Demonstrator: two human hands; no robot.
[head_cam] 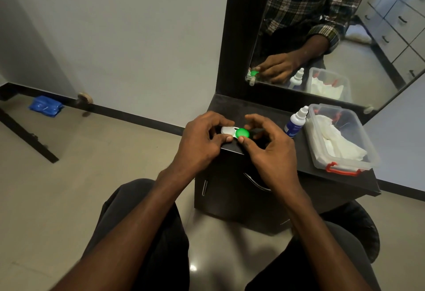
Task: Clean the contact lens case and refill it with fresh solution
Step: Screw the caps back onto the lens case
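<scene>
Head view: one case [234, 132] lies left to right at the worktop [287, 175] front corner — one white cap, one green cap [242, 133]. Left hand [202, 143] pinches the white end; right hand [269, 150] pinches the green cap. One bottle [295, 122] and one box [345, 139] stand to the right.

I see a clear tub [358, 129] with red clips holding white tissues [331, 139] on the right of the black cabinet [241, 198], a mirror [345, 26] behind it, and a blue bag [46, 106] on the floor by the far wall
</scene>
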